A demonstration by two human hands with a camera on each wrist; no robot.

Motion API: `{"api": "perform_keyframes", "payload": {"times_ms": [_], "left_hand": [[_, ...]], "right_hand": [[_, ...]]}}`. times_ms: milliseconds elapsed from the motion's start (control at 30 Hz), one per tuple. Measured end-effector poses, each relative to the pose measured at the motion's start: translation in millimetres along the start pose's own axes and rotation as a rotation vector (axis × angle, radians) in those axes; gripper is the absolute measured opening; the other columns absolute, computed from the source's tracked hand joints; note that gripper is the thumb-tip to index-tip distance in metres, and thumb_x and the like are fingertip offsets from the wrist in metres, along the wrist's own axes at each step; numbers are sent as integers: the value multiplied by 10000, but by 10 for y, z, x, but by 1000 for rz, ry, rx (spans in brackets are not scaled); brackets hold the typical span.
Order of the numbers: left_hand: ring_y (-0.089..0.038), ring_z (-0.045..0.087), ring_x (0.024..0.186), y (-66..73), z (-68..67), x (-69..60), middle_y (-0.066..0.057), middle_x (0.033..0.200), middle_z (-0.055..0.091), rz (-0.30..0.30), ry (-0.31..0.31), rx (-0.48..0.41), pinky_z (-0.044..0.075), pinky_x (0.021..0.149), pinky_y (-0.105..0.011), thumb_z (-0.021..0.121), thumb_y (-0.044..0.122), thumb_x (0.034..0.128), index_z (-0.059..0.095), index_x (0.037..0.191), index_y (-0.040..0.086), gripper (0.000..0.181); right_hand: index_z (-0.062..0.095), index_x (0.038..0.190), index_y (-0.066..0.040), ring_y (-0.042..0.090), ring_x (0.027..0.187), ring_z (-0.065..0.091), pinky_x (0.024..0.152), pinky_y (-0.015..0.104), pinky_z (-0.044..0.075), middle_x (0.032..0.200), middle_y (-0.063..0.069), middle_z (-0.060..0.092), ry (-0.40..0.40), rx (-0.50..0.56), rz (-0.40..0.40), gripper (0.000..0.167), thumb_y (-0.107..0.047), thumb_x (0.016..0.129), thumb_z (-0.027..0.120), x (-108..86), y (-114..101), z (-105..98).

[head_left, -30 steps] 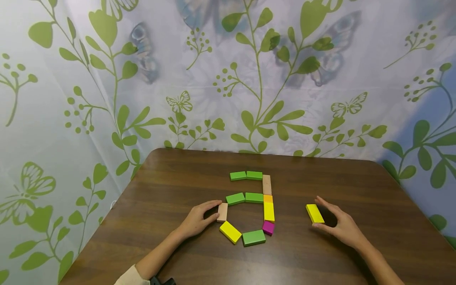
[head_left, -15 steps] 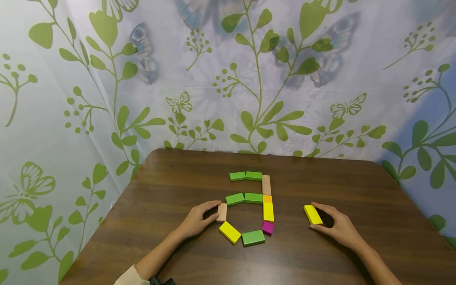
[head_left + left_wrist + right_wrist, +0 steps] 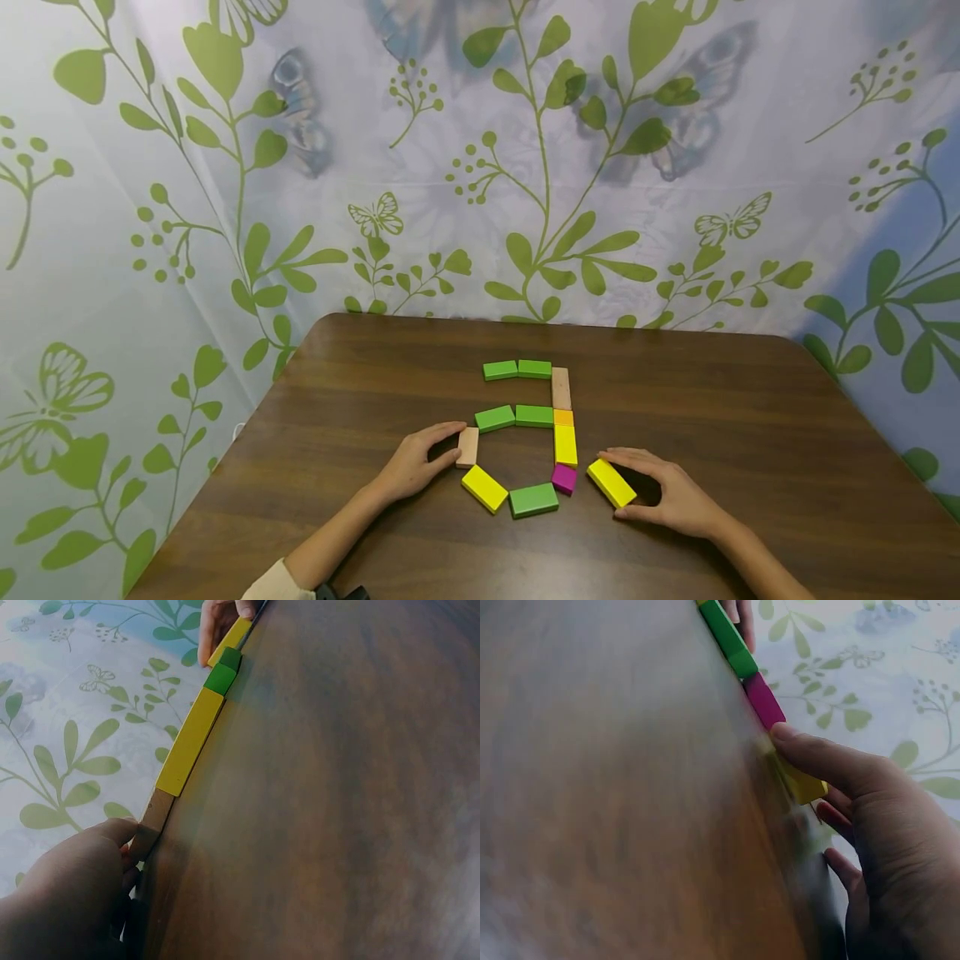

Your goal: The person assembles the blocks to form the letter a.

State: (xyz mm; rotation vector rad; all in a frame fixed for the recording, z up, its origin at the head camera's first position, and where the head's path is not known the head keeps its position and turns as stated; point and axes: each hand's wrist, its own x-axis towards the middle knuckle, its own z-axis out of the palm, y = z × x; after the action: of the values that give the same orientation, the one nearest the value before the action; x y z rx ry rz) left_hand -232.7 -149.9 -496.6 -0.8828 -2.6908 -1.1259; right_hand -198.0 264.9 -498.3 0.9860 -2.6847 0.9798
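Note:
My left hand [image 3: 415,461] rests at a plain wooden block [image 3: 467,447], index finger at its far end and thumb by its near left side. In the left wrist view the thumb touches this wooden block [image 3: 151,823]. Between the thumb and fingers of my right hand [image 3: 678,495] is a yellow block [image 3: 611,482], tilted, just right of a purple block [image 3: 564,478]. The right wrist view has the thumb along that yellow block [image 3: 804,782], with the purple block [image 3: 764,700] beyond.
Several blocks lie flat in a figure on the brown table [image 3: 360,367]: a green pair [image 3: 517,370] at the back, a long wooden block [image 3: 561,388], an orange block [image 3: 563,417], a yellow block [image 3: 486,488] and a green block [image 3: 534,500] in front. A patterned curtain [image 3: 450,167] hangs behind.
My right hand has closed in on the yellow block and carried it left and nearer me, close to the purple block. The left hand stays at the wooden block.

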Motion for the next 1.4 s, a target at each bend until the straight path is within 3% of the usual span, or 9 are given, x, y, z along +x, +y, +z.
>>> {"api": "perform_keyframes", "payload": {"times_ms": [133, 433, 800, 1100, 1400], "left_hand": [[-164, 464, 1213, 3, -6, 2, 7, 1324, 511, 3, -1, 2, 396, 974, -412, 550, 317, 934, 508, 1333, 119, 447], [-150, 457, 1218, -6, -1, 5, 15, 1325, 510, -5, -3, -3, 391, 983, -396, 569, 304, 925, 514, 1329, 127, 445], [-168, 467, 1211, -23, 2, 12, 9, 1321, 513, 6, 4, -1, 398, 971, -413, 545, 322, 936, 510, 1330, 110, 449], [-159, 465, 1211, -19, -19, 1, 6, 1317, 519, -1, 5, -5, 396, 977, -403, 575, 290, 923, 522, 1320, 110, 440], [-158, 468, 1209, -34, -18, -8, 10, 1320, 515, 0, 6, -6, 401, 971, -405, 561, 308, 929, 516, 1325, 112, 444]], "right_hand": [[517, 1323, -218, 209, 1191, 459, 863, 472, 447, 1315, -29, 507, -33, 4, -9, 709, -420, 697, 785, -1, -22, 12], [516, 1334, -225, 411, 1238, 388, 854, 695, 331, 1319, -54, 516, -108, 97, 91, 664, -451, 748, 731, -15, 3, -29], [557, 1298, -223, 361, 1227, 424, 860, 631, 383, 1293, -52, 538, -107, 101, 60, 560, -407, 790, 706, -1, -23, -18], [576, 1280, -215, 311, 1200, 466, 900, 427, 455, 1274, -53, 553, -83, 56, 36, 499, -369, 818, 687, 22, -27, 6], [568, 1287, -232, 293, 1208, 463, 883, 508, 442, 1278, -84, 543, -92, 46, 54, 509, -399, 819, 677, 28, -24, 15]]}}
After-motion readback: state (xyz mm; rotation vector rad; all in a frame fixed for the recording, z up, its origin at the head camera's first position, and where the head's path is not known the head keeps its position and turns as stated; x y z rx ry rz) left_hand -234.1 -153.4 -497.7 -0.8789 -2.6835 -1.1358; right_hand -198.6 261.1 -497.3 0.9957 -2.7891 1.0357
